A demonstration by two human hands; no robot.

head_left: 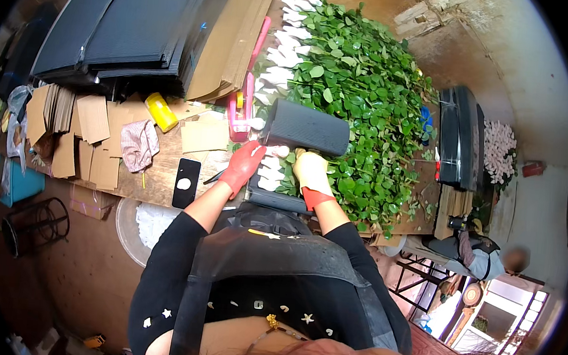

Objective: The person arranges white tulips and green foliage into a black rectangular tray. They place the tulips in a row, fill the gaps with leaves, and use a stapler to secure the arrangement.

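White-sleeved rose buds [271, 165] lie side by side between my hands, heads to the left and leafy stems to the right. My left hand [239, 166], in a red glove, reaches to the bud ends with its fingers stretched out. My right hand [312, 171], in a cream glove with a red cuff, is closed around rose stems just below the buds; its fingertips are partly hidden. Beyond both hands, a dark corrugated sheet [309, 127] lies over part of the roses. Another dark corrugated edge [279, 200] shows nearest my body.
A large pile of leafy roses [364, 97] covers the table's right side. Left stand a pink tape dispenser [239, 117], a phone [186, 183], a yellow bottle [161, 112], a cloth [139, 145] and stacked dark sheets [136, 26]. Another person [481, 254] is at the right.
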